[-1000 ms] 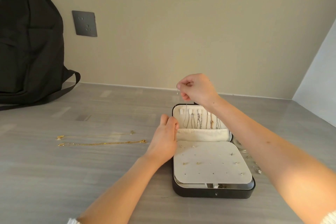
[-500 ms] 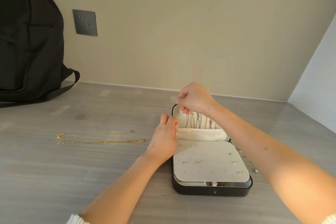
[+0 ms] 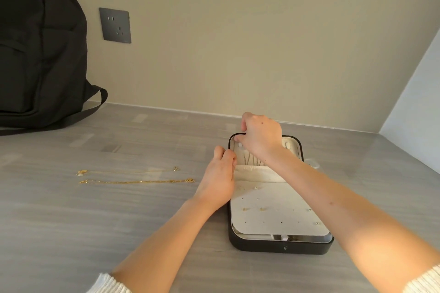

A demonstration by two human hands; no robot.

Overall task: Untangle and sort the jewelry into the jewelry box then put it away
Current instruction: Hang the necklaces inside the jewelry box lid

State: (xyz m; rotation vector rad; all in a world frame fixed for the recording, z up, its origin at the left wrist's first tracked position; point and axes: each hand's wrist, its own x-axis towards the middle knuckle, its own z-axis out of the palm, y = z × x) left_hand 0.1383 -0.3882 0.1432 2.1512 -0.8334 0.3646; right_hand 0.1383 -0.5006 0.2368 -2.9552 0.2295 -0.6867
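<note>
The right hand [image 3: 260, 138] curls its fingers at the far-left corner of the open jewelry box [image 3: 281, 246]; the left hand [image 3: 219, 181] rests against its left edge. Two gold chains [image 3: 135, 181] lie left of it.

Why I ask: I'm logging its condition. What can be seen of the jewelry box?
The jewelry box is a black, round-cornered case lying open and flat on the grey table. The far half holds thin chains hanging above a cream pocket. The near half is covered by a cream perforated panel carrying a few small studs. A small snap sits on its front wall. The left hand touches its left edge; the right hand, fingers curled, is at its far left rim.
</note>
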